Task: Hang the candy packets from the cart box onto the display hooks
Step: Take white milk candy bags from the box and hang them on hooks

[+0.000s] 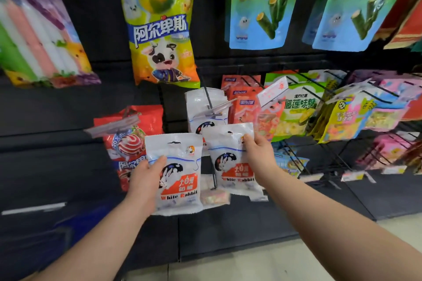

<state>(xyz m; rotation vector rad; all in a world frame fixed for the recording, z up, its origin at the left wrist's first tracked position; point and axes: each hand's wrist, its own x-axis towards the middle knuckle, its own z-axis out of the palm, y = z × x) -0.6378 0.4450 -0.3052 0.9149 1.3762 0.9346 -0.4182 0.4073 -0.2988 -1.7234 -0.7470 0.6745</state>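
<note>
Two hands each hold a white candy packet before a black display wall. The left hand grips the first packet by its left edge, overlapping red bags. The right hand pinches the second packet at its upper right corner, just below the hook carrying hung packets. Orange packets crowd the hook's right side, and bare dark panel lies to its left.

white candy packet upright, second packet beside, display hook above
</note>
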